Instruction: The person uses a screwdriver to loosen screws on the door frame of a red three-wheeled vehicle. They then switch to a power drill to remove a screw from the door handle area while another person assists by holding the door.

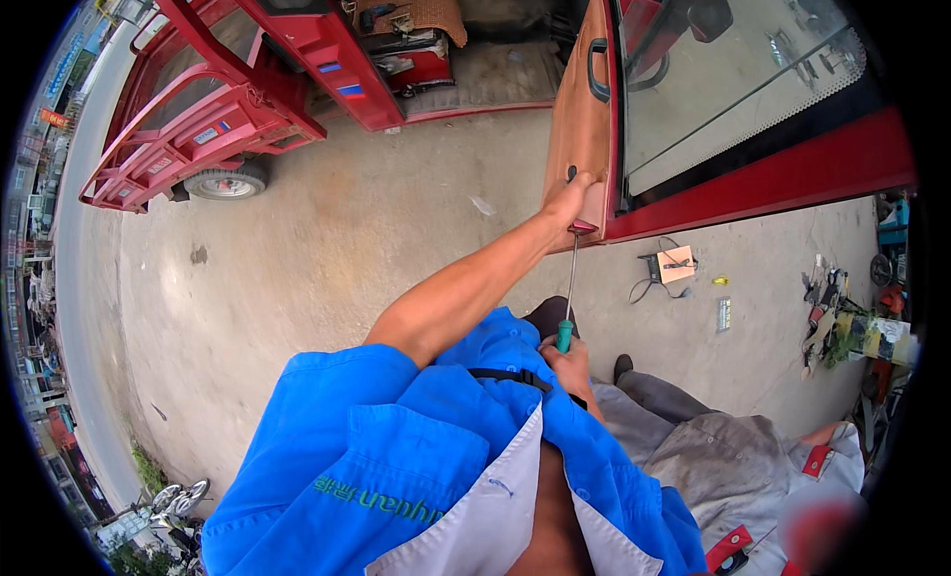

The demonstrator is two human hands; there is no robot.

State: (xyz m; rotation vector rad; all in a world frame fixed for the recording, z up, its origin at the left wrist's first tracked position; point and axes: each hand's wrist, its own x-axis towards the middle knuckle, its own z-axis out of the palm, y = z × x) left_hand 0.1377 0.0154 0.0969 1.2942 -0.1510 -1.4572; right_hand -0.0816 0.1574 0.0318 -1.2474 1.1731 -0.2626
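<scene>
My left hand [575,198] is closed on the tan inner panel of an open red vehicle door [579,110], by a small black part [572,173]; its fingertips are partly hidden. My right hand [570,363], low in front of my body, grips the green handle [565,335] of a long screwdriver. The thin shaft runs up to a dark red part [581,226] at the door's lower edge, just below my left hand. A black pull handle [597,71] and a large glass window [723,101] are higher on the door.
A red cab [367,91] with an open doorway stands ahead, a red cargo bed [198,130] at left. A boxy tool with cables [677,263] and small items lie on the concrete. Beside me at right is a co-worker in grey [713,447]. Clutter [887,309] lines the right side.
</scene>
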